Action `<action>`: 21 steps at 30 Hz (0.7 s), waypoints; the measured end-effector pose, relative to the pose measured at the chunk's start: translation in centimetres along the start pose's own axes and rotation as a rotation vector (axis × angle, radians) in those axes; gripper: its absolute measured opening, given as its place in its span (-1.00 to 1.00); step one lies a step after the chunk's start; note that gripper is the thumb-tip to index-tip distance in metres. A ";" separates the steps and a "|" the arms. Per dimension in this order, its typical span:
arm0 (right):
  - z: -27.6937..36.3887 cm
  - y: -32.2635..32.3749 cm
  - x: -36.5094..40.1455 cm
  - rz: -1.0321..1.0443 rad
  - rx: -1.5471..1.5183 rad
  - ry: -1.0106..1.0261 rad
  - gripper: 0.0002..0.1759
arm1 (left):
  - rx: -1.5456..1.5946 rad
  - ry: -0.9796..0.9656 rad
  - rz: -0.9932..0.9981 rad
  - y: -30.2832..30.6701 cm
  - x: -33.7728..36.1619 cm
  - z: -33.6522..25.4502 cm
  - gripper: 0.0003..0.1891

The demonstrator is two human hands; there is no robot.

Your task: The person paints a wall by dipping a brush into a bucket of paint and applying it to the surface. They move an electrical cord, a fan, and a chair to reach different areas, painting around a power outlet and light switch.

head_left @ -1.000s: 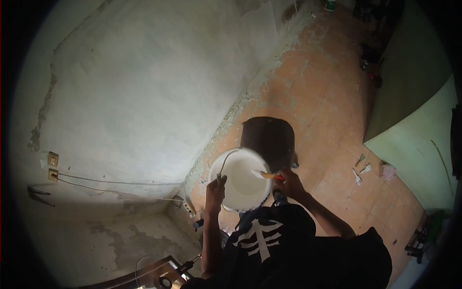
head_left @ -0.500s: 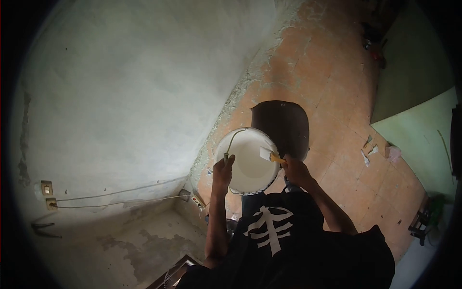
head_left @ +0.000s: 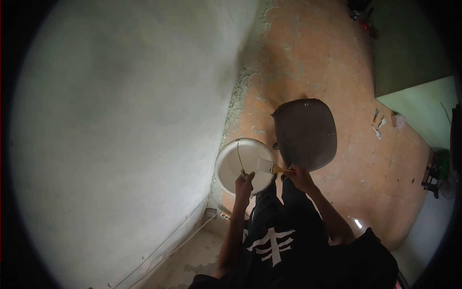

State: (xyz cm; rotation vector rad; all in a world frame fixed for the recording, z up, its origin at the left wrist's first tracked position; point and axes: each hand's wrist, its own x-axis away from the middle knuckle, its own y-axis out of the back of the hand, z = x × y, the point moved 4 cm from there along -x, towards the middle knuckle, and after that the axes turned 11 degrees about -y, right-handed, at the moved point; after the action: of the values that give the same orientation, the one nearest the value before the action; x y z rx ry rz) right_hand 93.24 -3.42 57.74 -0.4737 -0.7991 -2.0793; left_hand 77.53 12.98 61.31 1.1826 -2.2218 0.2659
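Note:
A round white bucket (head_left: 222, 176) hangs in front of me beside the wall, with pale liquid-looking contents inside. My left hand (head_left: 244, 185) is closed around the grip of its thin wire handle (head_left: 239, 156). In my right hand (head_left: 300, 179) is a paintbrush (head_left: 275, 168) with a yellow handle. Its broad, white-coated bristles point left, over the bucket's opening. Whether the bristles touch the bucket cannot be made out.
A dark chair seat (head_left: 307, 134) stands just right of the bucket. The pale wall (head_left: 134, 120) runs along the left. Small scrapers or brushes (head_left: 378, 126) lie on the tiled floor (head_left: 346, 144) near a light green panel (head_left: 416, 106). A power strip (head_left: 225, 216) with cable lies below left.
My view has turned, so the chair seat shows more fully and further right. The brush now reaches further over the bucket, its bristles flatter to view. Both hands keep their holds.

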 end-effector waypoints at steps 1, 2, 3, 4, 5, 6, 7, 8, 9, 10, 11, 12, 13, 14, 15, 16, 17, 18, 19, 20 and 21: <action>0.2 -0.6 -0.5 -0.005 -0.009 -0.014 -0.68 | 0.064 0.019 -0.027 0.4 -0.9 -0.1 -0.76; 0.4 -0.9 -1.5 -0.045 -0.071 -0.020 -0.69 | 0.057 0.020 -0.018 0.7 -2.3 0.2 -0.76; 0.3 -1.3 -2.3 -0.081 -0.136 -0.033 -0.69 | 0.105 0.016 -0.028 1.3 -3.5 0.8 -0.76; 0.0 -1.9 -3.0 -0.082 -0.150 -0.052 -0.69 | 0.146 0.019 -0.036 2.2 -4.4 1.6 -0.76; -0.2 -2.1 -4.4 -0.119 -0.135 -0.056 -0.70 | 0.130 0.025 -0.027 2.8 -5.8 2.3 -0.76; -0.4 -2.4 -5.6 -0.150 -0.119 -0.065 -0.70 | 0.182 0.019 -0.058 3.7 -7.0 3.1 -0.76; -0.9 -2.8 -7.2 -0.153 -0.130 -0.079 -0.70 | 0.237 0.011 -0.089 4.4 -8.1 3.6 -0.76; -1.5 -3.4 -9.2 -0.144 -0.167 -0.105 -0.70 | 0.252 0.015 -0.089 5.1 -9.2 4.2 -0.76; -2.2 -4.4 -10.7 -0.131 -0.206 -0.139 -0.70 | 0.233 0.027 -0.083 5.9 -9.8 5.2 -0.76; -1.8 -4.8 -12.3 -0.135 -0.217 -0.148 -0.70 | 0.257 0.022 -0.135 6.3 -10.7 5.4 -0.76; -0.7 -5.0 -14.3 -0.105 -0.289 -0.175 -0.69 | 0.285 0.012 -0.188 6.5 -12.0 5.8 -0.76; -0.3 -5.6 -16.1 -0.066 -0.359 -0.211 -0.68 | 0.332 0.040 -0.171 6.7 -13.0 6.6 -0.82; -0.5 -6.8 -18.6 -0.057 -0.365 -0.221 -0.68 | 0.322 0.049 -0.178 7.0 -13.9 7.4 -0.82; -0.7 -7.7 -21.8 -0.067 -0.404 -0.139 -0.68 | 0.336 0.037 -0.156 6.8 -15.1 8.3 -0.82; -0.9 -9.2 -24.5 -0.071 -0.451 -0.064 -0.67 | 0.339 0.030 -0.139 7.1 -15.8 9.2 -0.83; -1.6 -10.7 -27.3 -0.070 -0.465 -0.076 -0.67 | 0.355 0.027 -0.128 7.2 -16.1 10.0 -0.83; -1.9 -12.3 -30.6 -0.011 -0.516 -0.018 -0.68 | 0.371 0.022 -0.110 6.9 -17.1 10.6 -0.83; -2.3 -13.7 -33.7 0.049 -0.565 0.036 -0.69 | 0.356 0.036 -0.105 6.5 -18.2 11.1 -0.83; -2.9 -15.2 -36.0 0.062 -0.576 0.012 -0.69 | 0.353 0.066 -0.147 6.3 -18.4 11.5 -0.82; -2.9 -16.2 -38.5 0.071 -0.600 0.047 -0.70 | 0.354 0.083 -0.183 6.2 -18.9 11.9 -0.82; -3.0 -17.4 -41.2 0.075 -0.626 0.086 -0.71 | 0.343 0.085 -0.186 6.3 -19.8 12.4 -0.82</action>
State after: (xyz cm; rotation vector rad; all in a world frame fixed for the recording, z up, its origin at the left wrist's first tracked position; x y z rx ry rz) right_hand 102.77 25.97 25.23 -0.7263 -0.0583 -2.2383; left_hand 75.68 24.89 40.30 1.5174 -2.0269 0.6276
